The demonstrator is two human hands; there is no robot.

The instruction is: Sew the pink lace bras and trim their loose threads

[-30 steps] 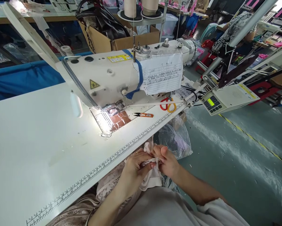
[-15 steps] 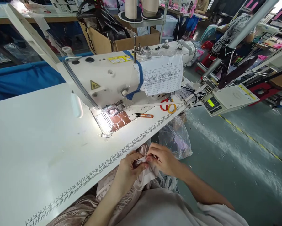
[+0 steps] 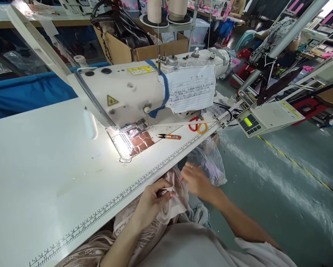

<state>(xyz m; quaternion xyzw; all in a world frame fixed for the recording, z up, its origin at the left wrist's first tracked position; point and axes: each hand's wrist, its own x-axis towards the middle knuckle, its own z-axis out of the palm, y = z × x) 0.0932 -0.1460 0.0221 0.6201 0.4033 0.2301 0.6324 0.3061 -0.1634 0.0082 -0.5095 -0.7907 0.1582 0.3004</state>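
Observation:
A pale pink lace garment (image 3: 179, 198) lies over my lap below the table's front edge. My left hand (image 3: 153, 200) is closed, pinching a folded edge of it between thumb and fingers. Just right of the cloth is my right hand (image 3: 196, 181), its fingers curled together and slightly blurred. Whatever those fingers hold, if anything, is hidden. On the table beyond lie orange thread snips (image 3: 169, 137) and scissors with red and yellow handles (image 3: 198, 125).
A white sewing machine (image 3: 133, 89) stands across the table (image 3: 57, 178), its needle area lit. A narrow tape (image 3: 183, 123) runs to it from a feeder with a control panel (image 3: 269, 116). A clear plastic bag (image 3: 210, 163) hangs beyond the table edge.
My right hand has moved up and to the right, away from the left fingertips and the pinched edge. My left hand keeps its hold on the garment, nearly unmoved.

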